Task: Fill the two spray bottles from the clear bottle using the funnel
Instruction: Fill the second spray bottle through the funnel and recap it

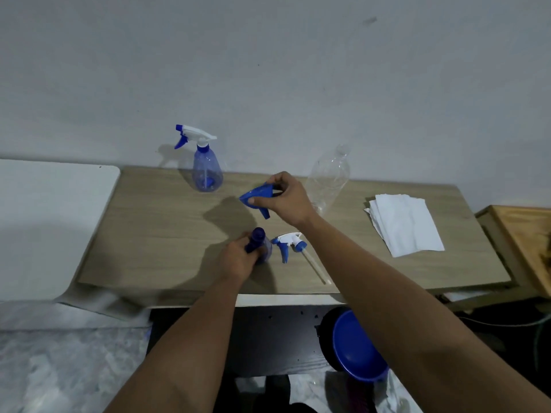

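My right hand [286, 198] pinches a blue funnel [258, 198] by its rim, lifted above the wooden table [155, 234] with the spout pointing down and toward me. Just below it, my left hand [238, 259] grips an open blue spray bottle [258, 243] at the neck, standing near the table's front. Its white-and-blue spray head [290, 241] with the dip tube lies on the table to the right. A second spray bottle [205, 168], capped, stands at the back left. The clear bottle [329, 180] stands behind my right hand.
A stack of white paper towels [405, 225] lies at the right of the table. A wooden tray [524, 234] sits beyond the right edge, a white surface [50, 219] at the left. A blue bowl [357, 347] is below the front edge.
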Motion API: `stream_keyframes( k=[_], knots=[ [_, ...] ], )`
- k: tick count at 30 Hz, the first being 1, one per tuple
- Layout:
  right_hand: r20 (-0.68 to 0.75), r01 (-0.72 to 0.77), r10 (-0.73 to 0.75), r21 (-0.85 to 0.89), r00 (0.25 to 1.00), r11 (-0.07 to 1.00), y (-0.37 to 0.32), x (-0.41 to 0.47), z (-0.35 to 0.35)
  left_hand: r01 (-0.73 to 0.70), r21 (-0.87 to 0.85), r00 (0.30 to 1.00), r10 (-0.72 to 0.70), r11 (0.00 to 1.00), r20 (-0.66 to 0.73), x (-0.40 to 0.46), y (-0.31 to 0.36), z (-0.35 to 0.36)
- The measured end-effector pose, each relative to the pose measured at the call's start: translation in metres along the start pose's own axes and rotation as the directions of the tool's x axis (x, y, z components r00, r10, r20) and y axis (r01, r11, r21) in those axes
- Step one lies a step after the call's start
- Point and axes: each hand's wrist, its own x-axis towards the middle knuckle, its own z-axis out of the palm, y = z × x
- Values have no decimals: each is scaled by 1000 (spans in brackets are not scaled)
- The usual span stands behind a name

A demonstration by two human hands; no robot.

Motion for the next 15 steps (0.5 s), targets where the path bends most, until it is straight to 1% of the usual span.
stream_keyframes(
  k=[2,6,9,12,15],
  knots=[
    [-8,20,-20,42,1000,999,10,-13,-2,6,-18,1000,-6,1000,3,-2,2,0],
    [-22,63,-62,51,998,997,31,-30,-3,11,-53,1000,-10,999,10,-6,5,0],
    [0,64,-64,61,998,996,42,-38,0,14,-43,1000,-14,999,1,-7,6,1],
    [18,118,-119,22,993,993,57,-45,3,37,-38,999,-38,999,-9,-8,8,1],
    [40,195,-192,-80,981,978,71,-53,4,58,-9,998,-59,998,-26,-7,6,1]
  ],
)
